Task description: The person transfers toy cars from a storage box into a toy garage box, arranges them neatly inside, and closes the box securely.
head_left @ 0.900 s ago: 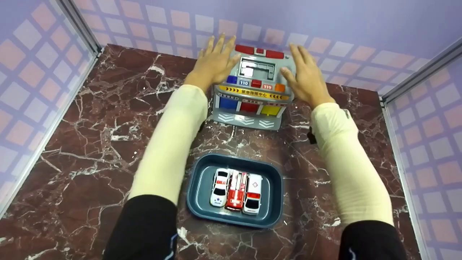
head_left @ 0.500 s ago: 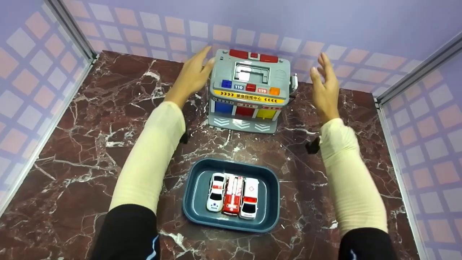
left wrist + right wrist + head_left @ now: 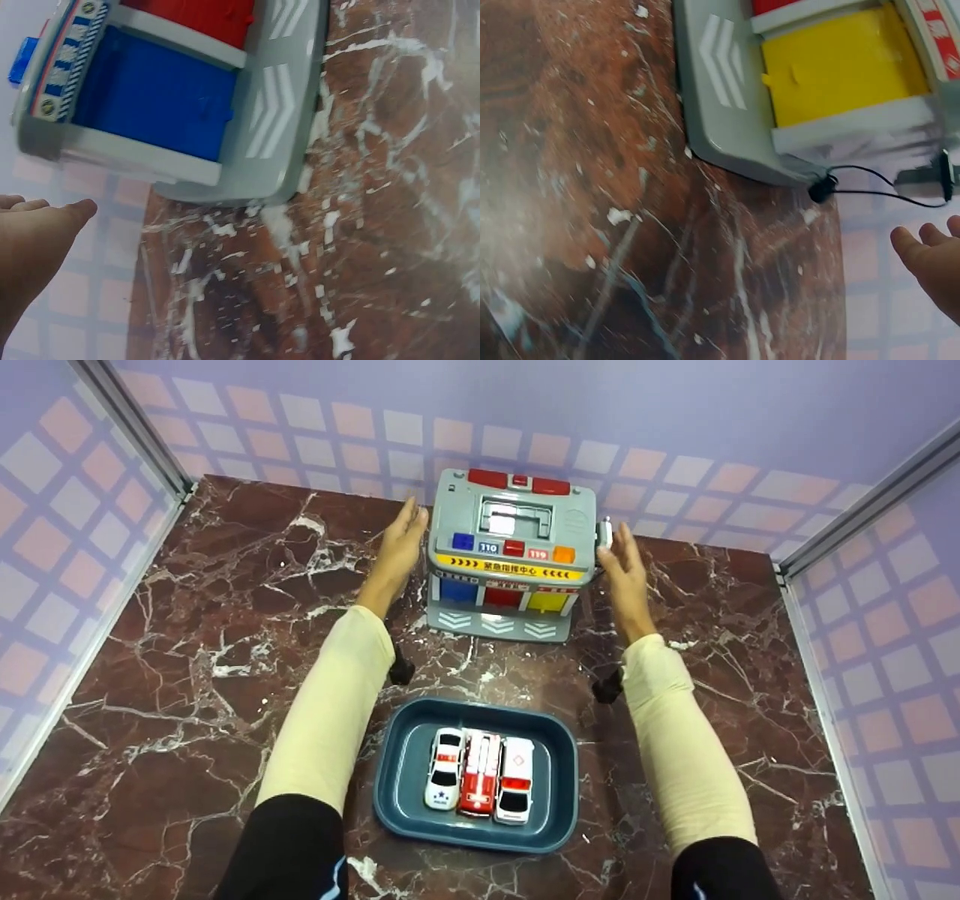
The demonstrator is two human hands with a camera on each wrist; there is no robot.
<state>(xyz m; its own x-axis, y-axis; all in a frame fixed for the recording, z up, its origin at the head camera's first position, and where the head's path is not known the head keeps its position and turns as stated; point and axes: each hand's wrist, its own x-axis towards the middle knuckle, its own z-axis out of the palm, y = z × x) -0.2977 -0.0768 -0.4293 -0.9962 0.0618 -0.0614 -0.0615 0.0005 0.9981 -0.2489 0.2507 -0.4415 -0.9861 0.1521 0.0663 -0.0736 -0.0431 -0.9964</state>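
A grey toy emergency station point(image 3: 517, 540) stands at the back, with a blue door point(image 3: 157, 97), a red door point(image 3: 502, 597) and a yellow door point(image 3: 840, 64) above a ramp marked with white arrows. My left hand point(image 3: 399, 551), fingers extended, is just off its left side; a small gap shows in the left wrist view. My right hand point(image 3: 626, 581) is by the right side, near a small white-and-grey piece point(image 3: 604, 534) that sticks out there. Its fingers are loosely bent, and whether they touch the piece is unclear. A black cord point(image 3: 870, 189) hangs from that side.
In front of the station, a dark teal tray point(image 3: 382, 780) holds a white police car point(image 3: 442, 787), a red fire truck point(image 3: 478, 780) and a white ambulance point(image 3: 515, 776) side by side. Patterned panels point(image 3: 300, 442) enclose the marbled surface point(image 3: 202, 675) at the back and sides.
Both hands were over the station's top, moved apart to its two sides, then lowered and came in closer. The right hand has moved left toward the side piece. The cars stay in the tray.
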